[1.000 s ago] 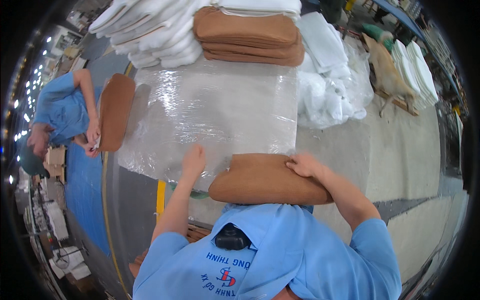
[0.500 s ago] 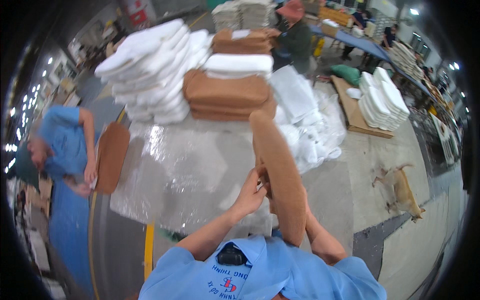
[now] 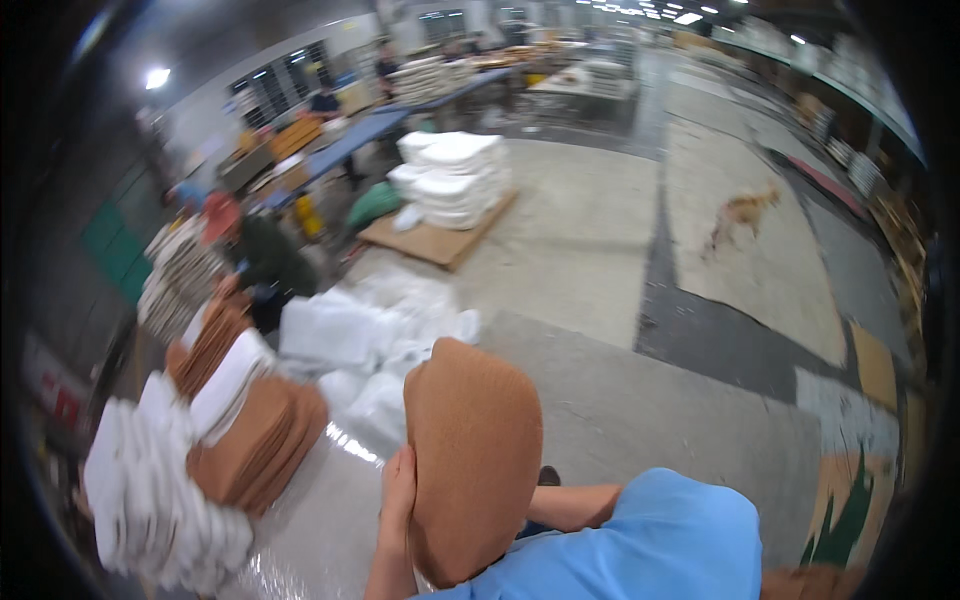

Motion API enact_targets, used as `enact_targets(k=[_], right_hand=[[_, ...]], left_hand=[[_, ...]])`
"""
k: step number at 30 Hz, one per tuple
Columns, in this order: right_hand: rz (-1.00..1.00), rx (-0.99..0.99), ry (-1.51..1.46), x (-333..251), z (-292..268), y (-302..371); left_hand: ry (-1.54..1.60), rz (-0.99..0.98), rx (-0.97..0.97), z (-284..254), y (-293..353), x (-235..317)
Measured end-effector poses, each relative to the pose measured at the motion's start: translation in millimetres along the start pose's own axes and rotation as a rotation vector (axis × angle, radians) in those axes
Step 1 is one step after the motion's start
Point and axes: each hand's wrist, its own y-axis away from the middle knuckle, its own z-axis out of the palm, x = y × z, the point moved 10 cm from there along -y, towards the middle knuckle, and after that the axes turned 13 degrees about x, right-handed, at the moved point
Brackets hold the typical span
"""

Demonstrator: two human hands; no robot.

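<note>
A brown, rounded cushion (image 3: 475, 460) is upright in front of my body, its broad face visible. My left hand (image 3: 400, 492) grips its left edge, with part of the fingers hidden behind it. From the right, my right forearm (image 3: 575, 507) reaches behind the cushion, which covers that hand and its fingers. A table with a shiny plastic-covered top (image 3: 320, 520) is to the left of the cushion. On it are a stack of brown cushions (image 3: 262, 440) and a pile of white cushions (image 3: 165, 500).
Beyond the table lies a heap of white plastic wrapping (image 3: 375, 345). White cushions (image 3: 455, 180) are stacked on a brown board (image 3: 440, 240). A person in a red hat (image 3: 265, 260) is by the far stacks. A dog (image 3: 742, 215) is on the floor at right.
My view has swung right, so the table and stacks now appear at the left. The cushion has turned from nearly edge-on to broad face. My left hand has shifted to its left edge.
</note>
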Motion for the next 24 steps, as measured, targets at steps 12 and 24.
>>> enact_targets(k=[12,24], right_hand=[[0.064,0.071,-0.302,42,-12,3],[0.181,0.084,-0.393,93,7,12]], left_hand=[[-0.050,-0.540,-0.345,62,49,-124],[-0.262,-0.313,-0.200,52,67,-139]])
